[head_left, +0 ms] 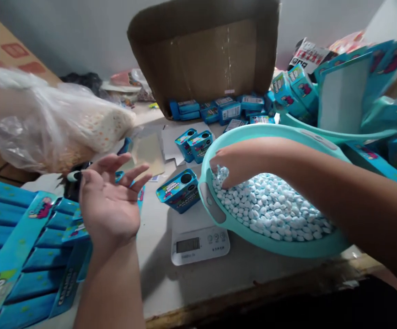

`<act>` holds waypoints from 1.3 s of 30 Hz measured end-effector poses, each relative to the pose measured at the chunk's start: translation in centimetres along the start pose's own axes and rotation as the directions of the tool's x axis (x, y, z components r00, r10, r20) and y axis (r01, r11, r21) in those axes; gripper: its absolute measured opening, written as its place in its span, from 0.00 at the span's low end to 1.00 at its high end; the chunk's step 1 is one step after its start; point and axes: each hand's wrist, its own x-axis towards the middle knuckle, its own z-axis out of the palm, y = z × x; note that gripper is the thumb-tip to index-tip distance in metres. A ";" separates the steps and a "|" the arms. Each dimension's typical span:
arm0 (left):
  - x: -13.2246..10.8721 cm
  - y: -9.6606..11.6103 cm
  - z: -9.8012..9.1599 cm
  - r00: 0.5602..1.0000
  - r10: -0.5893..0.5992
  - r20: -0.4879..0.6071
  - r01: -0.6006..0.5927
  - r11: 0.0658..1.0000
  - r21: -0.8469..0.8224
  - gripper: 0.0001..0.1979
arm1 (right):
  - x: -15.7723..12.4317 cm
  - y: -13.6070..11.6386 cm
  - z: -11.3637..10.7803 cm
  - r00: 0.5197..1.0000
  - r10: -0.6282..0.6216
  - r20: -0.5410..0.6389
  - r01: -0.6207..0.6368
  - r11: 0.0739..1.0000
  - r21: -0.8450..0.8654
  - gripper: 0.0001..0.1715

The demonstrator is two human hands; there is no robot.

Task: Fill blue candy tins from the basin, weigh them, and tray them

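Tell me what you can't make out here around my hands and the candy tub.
Head view:
Right hand fingers: buried in the candies, grip hidden.
Scale display: too small and dim to read.
Plastic bag: blurred, contents unclear.
Box on the scale: inside dark through its opening.

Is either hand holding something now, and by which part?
The left hand is open, palm up, holding nothing. The right hand is curled into the candies in the teal basin; whether it holds any cannot be told.
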 end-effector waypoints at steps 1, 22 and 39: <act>0.0 0.0 0.0 1.000 0.009 -0.013 -0.009 1.000 0.002 0.22 | 0.0 0.0 0.0 1.000 0.006 0.011 -0.006 1.000 -0.007 0.26; 0.4 -1.1 0.2 0.970 0.167 -0.176 -0.137 0.975 0.174 0.09 | 0.2 1.9 -1.3 0.997 0.031 -0.070 -0.033 0.999 -0.027 0.12; -0.6 -1.6 0.8 0.983 0.153 -0.100 -0.130 0.970 0.205 0.12 | 0.0 -1.5 -1.5 0.973 -0.042 -0.227 0.016 0.993 -0.118 0.16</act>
